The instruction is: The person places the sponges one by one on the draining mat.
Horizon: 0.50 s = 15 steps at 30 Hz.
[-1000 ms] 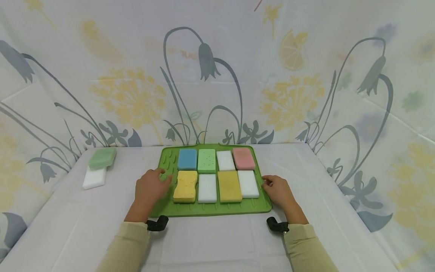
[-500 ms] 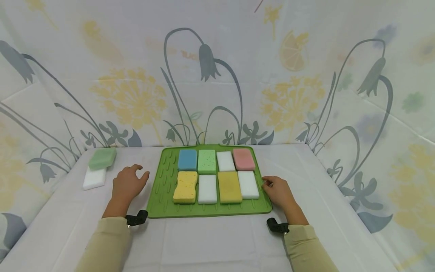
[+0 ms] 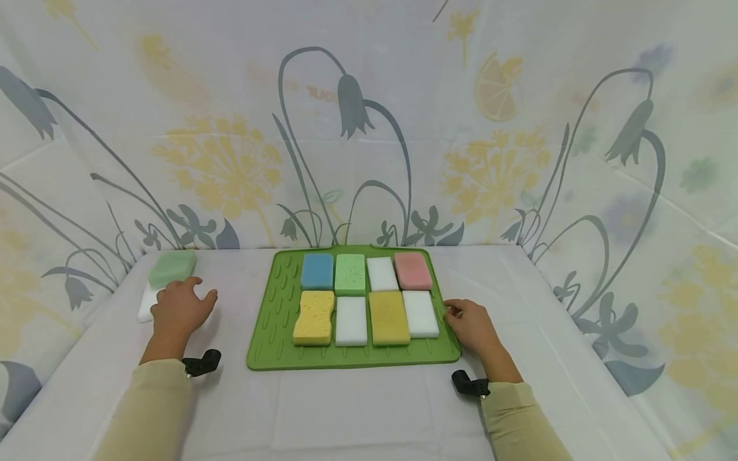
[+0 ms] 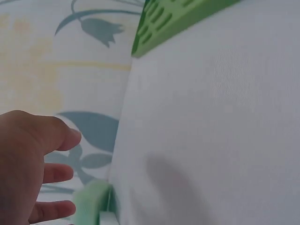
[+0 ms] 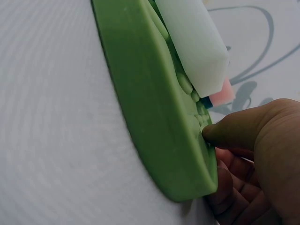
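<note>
My left hand (image 3: 177,312) hovers over the table's left side, fingers spread and nothing in them. Just beyond it a pale green sponge (image 3: 171,266) lies on a white sponge (image 3: 147,299), which the hand partly hides; the left wrist view catches the green one blurred beneath the fingers. My right hand (image 3: 471,325) pinches the right edge of the green ridged mat (image 3: 270,323), thumb (image 5: 218,133) on its top and curled fingers below the rim. Two rows of sponges sit on the mat, among them a blue one (image 3: 317,272) and a notched yellow one (image 3: 314,318).
Also on the mat are a speckled green sponge (image 3: 350,274), a pink sponge (image 3: 412,271), a mustard sponge (image 3: 389,318) and several white ones. Bare ridges show along its left side. A flower-printed cloth (image 3: 369,128) hangs behind the white-covered table (image 3: 323,410).
My left hand has moved left from the mat's left side to beside the stacked green and white sponges. The right hand stays at the mat's right edge.
</note>
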{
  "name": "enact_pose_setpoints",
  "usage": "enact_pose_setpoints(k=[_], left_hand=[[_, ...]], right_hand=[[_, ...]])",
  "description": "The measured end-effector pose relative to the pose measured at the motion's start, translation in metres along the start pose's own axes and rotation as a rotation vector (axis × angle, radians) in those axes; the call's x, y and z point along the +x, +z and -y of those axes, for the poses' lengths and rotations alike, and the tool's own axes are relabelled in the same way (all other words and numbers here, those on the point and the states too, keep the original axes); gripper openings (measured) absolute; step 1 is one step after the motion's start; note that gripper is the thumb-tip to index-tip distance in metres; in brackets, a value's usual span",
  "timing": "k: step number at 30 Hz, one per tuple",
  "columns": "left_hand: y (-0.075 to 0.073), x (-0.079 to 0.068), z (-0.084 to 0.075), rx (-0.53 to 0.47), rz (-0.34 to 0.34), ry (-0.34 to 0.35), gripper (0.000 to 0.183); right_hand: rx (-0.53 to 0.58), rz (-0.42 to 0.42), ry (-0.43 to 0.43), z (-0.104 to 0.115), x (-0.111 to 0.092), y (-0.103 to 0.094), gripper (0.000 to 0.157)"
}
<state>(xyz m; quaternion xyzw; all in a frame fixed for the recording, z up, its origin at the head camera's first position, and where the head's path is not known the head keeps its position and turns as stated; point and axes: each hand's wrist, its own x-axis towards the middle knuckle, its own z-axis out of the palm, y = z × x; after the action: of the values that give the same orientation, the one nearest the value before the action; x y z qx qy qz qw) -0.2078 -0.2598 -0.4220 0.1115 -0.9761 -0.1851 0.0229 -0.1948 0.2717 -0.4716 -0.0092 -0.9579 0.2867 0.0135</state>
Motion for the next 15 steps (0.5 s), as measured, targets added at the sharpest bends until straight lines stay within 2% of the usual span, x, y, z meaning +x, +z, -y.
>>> enact_pose_setpoints(k=[8, 15], left_hand=[[-0.004, 0.008, 0.028, -0.037, 0.011, -0.061, 0.058], [-0.006, 0.014, 0.046, -0.038, 0.048, -0.106, 0.059]], right_hand=[[0.006, -0.003, 0.000, 0.000, 0.000, 0.000, 0.037], [0.008, -0.002, 0.003, 0.000, -0.001, 0.000, 0.037]])
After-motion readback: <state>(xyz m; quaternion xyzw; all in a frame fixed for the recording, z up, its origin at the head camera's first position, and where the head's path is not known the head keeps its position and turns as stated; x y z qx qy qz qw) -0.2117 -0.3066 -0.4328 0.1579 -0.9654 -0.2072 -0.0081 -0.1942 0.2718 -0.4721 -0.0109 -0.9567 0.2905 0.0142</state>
